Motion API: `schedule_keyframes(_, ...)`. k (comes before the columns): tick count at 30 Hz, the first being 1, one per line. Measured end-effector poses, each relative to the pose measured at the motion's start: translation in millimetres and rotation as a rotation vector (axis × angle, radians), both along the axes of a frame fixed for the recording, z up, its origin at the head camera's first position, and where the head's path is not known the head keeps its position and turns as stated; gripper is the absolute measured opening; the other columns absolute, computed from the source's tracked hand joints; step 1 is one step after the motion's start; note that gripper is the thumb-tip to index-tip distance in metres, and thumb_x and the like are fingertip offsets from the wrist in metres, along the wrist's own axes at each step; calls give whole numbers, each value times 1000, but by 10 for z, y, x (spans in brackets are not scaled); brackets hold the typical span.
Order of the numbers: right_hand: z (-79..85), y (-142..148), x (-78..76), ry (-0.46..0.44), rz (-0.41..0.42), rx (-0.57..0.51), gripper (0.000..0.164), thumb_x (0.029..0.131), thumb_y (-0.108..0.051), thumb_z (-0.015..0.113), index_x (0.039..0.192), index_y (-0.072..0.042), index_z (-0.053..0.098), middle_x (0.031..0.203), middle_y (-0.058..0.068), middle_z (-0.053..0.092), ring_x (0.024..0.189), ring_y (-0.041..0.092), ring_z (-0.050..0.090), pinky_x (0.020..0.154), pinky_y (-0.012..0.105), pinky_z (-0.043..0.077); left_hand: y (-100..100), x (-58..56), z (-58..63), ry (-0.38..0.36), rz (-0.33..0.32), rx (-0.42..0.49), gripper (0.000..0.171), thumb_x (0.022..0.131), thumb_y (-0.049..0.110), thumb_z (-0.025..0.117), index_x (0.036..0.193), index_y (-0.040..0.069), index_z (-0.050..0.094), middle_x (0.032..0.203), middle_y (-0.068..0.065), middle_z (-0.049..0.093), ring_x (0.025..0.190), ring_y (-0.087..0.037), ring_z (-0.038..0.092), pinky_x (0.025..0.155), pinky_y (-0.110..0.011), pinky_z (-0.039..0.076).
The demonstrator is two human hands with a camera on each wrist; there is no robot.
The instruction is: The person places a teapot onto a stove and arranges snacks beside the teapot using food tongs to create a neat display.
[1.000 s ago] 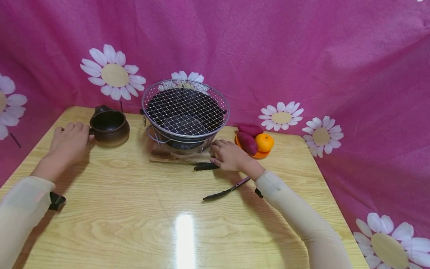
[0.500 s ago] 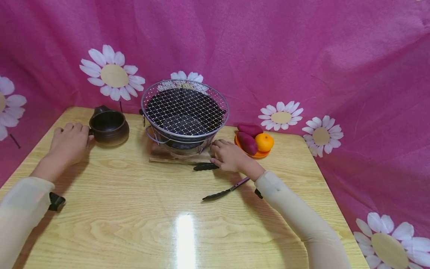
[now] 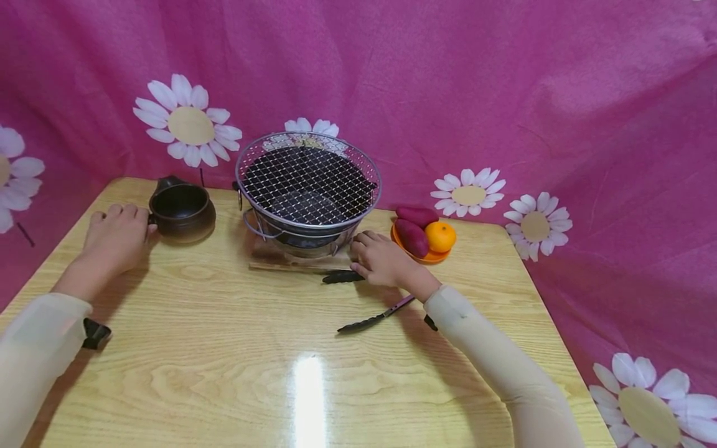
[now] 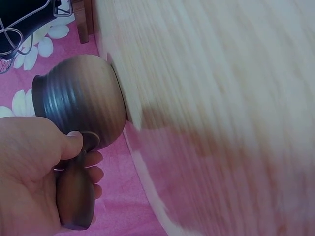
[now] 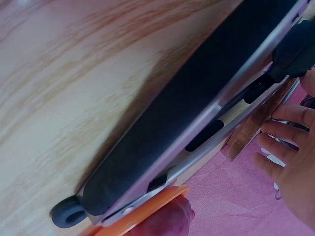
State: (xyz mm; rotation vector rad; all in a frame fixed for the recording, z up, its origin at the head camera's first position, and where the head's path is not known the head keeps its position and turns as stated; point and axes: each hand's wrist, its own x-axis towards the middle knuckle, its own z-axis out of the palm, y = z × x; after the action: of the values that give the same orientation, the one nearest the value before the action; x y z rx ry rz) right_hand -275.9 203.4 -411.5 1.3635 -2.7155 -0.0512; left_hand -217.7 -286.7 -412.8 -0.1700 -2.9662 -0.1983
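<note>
At the table's left, my left hand point(image 3: 116, 239) grips the stubby handle point(image 4: 76, 201) of a dark brown clay pot point(image 3: 187, 231). The left wrist view shows the thumb on top of the handle and fingers curled underneath. The pot stands upright on the table. My right hand point(image 3: 383, 258) is beside the grill's lower right, its fingers loosely bent close to the wooden board point(image 3: 280, 267). Black-tipped tongs point(image 3: 361, 325) lie spread on the table, partly hidden under that hand and wrist. In the right wrist view their black handle point(image 5: 162, 113) crosses in front, with the thumb near one tip.
A round grill point(image 3: 313, 186) with a wire mesh top stands on the board at the back. To its right, an orange plate point(image 3: 434, 258) bears purple sweet potatoes point(image 3: 412, 238) and a mandarin point(image 3: 440, 237). A pink flowered cloth point(image 3: 392, 74) hangs behind the table point(image 3: 224, 348).
</note>
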Motion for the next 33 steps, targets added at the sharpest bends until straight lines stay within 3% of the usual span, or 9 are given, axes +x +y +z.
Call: schedule_keyframes(33, 23, -15, -3, 0, -13, 13, 26, 98, -31, 59, 104, -6, 63, 110, 12, 62, 111, 32, 57, 98, 45, 50, -19, -39, 43, -18, -3, 24, 33, 102, 16, 54, 107, -16, 50, 110, -38, 54, 106, -55, 47, 85, -67, 40)
